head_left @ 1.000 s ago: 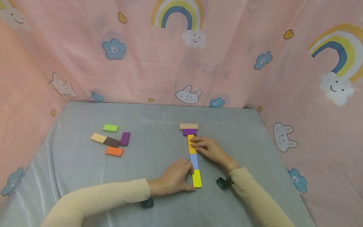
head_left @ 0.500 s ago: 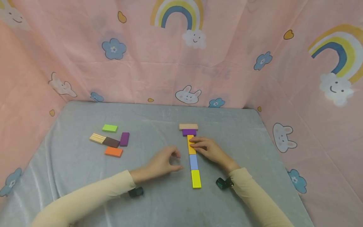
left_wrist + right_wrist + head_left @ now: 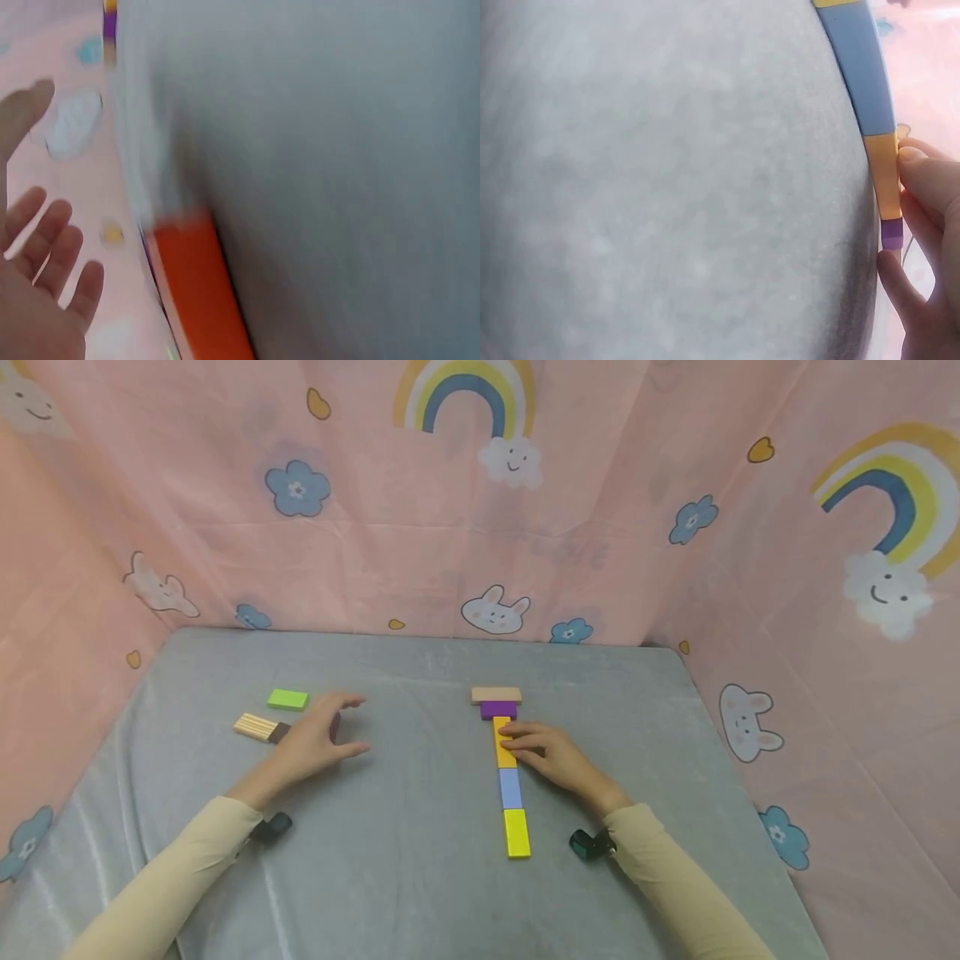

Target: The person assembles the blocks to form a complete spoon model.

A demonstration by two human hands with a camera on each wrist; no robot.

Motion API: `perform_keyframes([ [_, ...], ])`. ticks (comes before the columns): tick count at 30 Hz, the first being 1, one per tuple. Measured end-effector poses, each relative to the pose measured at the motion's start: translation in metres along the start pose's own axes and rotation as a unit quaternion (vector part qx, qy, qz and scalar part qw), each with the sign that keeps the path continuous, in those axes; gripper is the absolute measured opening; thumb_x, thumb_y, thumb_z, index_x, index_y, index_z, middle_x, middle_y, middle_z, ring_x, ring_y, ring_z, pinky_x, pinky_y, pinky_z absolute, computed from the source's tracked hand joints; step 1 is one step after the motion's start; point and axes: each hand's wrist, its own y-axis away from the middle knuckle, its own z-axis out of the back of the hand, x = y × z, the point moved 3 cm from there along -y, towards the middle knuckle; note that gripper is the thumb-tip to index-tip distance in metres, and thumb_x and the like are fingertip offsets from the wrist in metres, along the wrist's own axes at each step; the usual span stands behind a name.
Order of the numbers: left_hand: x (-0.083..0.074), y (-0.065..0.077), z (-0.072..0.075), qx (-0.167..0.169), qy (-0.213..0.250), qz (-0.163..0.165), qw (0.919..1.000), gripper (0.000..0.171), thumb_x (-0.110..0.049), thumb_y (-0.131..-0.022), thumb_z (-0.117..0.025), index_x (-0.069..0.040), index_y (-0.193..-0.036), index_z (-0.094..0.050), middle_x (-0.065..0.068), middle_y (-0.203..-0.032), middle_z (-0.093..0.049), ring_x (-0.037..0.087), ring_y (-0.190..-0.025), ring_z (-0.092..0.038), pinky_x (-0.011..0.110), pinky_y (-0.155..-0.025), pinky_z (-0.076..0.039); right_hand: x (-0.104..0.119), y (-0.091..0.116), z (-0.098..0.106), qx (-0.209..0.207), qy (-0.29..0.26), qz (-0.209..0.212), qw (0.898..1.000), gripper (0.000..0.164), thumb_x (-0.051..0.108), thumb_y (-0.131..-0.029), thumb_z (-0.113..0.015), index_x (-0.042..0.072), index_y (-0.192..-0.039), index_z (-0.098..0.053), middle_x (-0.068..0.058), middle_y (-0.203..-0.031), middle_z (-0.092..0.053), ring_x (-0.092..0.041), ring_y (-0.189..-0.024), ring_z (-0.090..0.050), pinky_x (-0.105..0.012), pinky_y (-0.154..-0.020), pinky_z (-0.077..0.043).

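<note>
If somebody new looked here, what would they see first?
Probably the rainbows, high on the pink cloth. Then maybe the bright row of blocks, right of the table's middle, with the right hand at it. Farther left, the left hand is near the green block.

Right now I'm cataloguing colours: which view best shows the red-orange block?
The left wrist view: the red-orange block appears large, though blurred and cut off. In the head view it's unseen, probably behind the left hand; the right wrist view lacks it.
</note>
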Motion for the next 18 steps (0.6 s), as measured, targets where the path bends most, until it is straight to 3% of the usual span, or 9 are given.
perform_keyframes([
  [8, 0.037, 0.007, 0.025, 0.012, 0.003, 0.021, 0.9997, 0.085, -0.028, -0.075, -0.087, -0.007, -0.146, -0.043, 0.018, -0.143, -0.047, 0.038, -0.134, -0.041, 0.063, -0.109, -0.037, -0.001, 0.0, 0.001, 0.01, -0.004, -0.007, 1.0, 0.026, 0.014, -0.095, -0.065, 0.018, -0.12, -0.073, 0.002, -0.137, -0.064, -0.023, -0.134, -0.054, -0.047, -0.113, -0.043],
  [18, 0.054, 0.012, 0.028, 0.03, -0.002, 0.031, 0.9991, 0.084, -0.031, -0.074, -0.087, -0.005, -0.143, -0.047, 0.019, -0.142, -0.049, 0.041, -0.133, -0.041, 0.064, -0.111, -0.034, 0.002, 0.0, 0.002, 0.005, 0.0, -0.002, 1.0, 0.027, 0.015, -0.095, -0.066, 0.018, -0.12, -0.073, 0.003, -0.136, -0.064, -0.023, -0.133, -0.055, -0.047, -0.112, -0.044],
])
